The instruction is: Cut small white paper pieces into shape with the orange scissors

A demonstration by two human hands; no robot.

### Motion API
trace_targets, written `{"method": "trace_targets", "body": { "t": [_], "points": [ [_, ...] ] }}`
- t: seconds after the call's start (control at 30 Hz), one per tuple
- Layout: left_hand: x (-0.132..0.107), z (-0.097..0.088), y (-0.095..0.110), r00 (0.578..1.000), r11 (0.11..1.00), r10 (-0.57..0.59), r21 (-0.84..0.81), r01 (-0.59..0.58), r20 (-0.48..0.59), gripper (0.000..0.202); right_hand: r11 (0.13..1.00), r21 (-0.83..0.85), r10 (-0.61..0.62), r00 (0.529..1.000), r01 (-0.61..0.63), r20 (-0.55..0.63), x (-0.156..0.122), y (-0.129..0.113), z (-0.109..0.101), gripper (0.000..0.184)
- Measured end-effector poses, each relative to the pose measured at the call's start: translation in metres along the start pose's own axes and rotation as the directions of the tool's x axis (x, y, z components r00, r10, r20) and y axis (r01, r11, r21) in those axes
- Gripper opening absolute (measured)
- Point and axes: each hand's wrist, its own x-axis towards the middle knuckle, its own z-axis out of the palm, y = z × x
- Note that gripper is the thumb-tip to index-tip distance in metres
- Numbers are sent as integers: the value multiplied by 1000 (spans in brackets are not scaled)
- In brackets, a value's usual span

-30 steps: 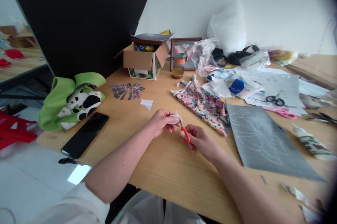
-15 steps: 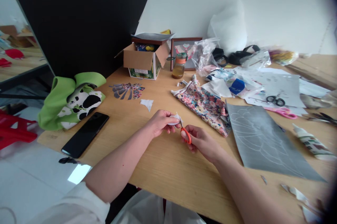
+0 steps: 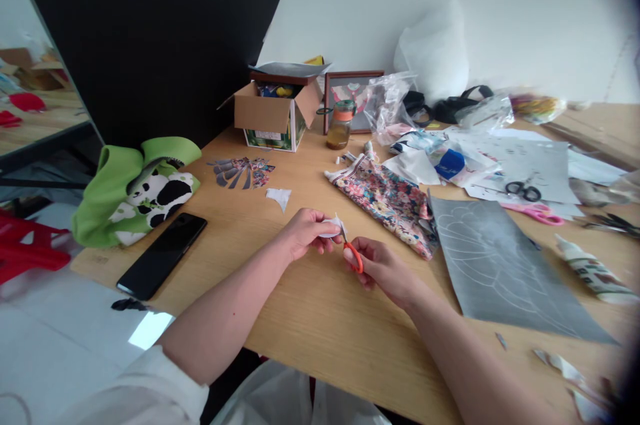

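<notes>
My left hand [image 3: 313, 233] is closed on a small white piece [image 3: 331, 228], paper or cloth, pinched between thumb and fingers above the table. In my right hand [image 3: 373, 260] is a pair of small orange-handled scissors [image 3: 354, 257], its blades pointing up at the edge of the white piece. The fingers of that hand wrap around the handles. Beyond my hands lies another white scrap [image 3: 279, 197], and behind it a fan of dark, patterned cut pieces [image 3: 243, 172]. A floral fabric [image 3: 387, 202] is spread just past my right hand.
A grey sheet with white line drawing [image 3: 505, 265] lies at right, near a glue bottle [image 3: 595, 272], black scissors [image 3: 523, 191] and pink scissors [image 3: 540, 213]. At left are a phone [image 3: 163, 255] and a green panda bag [image 3: 145, 192]. Behind stand an open box [image 3: 270, 112] and a jar [image 3: 341, 125].
Almost nothing differs. Both hands, the scissors and the white piece stay in nearly the same place, with only a very slight shift at the blades.
</notes>
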Motion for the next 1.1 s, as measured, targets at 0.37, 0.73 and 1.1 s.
{"method": "trace_targets", "body": {
  "t": [0.37, 0.73, 1.1],
  "points": [
    [0, -1, 0, 1000, 1000, 6, 3, -6, 2, 6, 998, -54, -15, 1000, 14, -20, 0, -1, -1, 47],
    [1, -1, 0, 1000, 1000, 10, -4, -10, 3, 6, 996, -84, -34, 999, 30, -36, 1, 0, -1, 45],
    [-1, -1, 1, 1000, 999, 2, -32, -2, 0, 10, 995, -87, -43, 998, 39, -44, 1, 1, 0, 44]
  ]
}}
